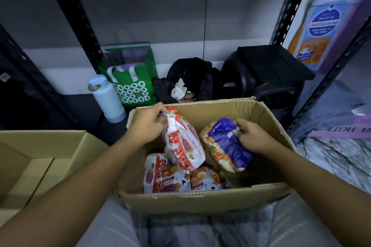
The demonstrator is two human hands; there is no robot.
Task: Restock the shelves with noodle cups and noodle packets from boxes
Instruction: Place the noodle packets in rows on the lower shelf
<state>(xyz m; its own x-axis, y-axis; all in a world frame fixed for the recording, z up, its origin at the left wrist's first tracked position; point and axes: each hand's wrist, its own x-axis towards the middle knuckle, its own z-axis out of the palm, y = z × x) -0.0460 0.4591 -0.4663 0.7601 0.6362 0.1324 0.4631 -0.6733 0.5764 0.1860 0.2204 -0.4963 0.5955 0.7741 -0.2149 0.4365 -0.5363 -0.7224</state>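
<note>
- Cardboard box (202, 199) holds loose noodle packs (176, 179) at bottom.
- Left hand (145, 124) pinches the top of a red-and-white pack (183, 146).
- Right hand (254, 135) grips a purple pack (230, 146).

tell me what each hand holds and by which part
The left hand grips the red and white noodle pack by its top end; right hand grips the purple noodle pack by its top end.

A red-and-white noodle packet (181, 142) is gripped by the left hand (145, 124), a purple one (228, 144) by the right hand (251, 136), over the open box (200, 200)
</note>
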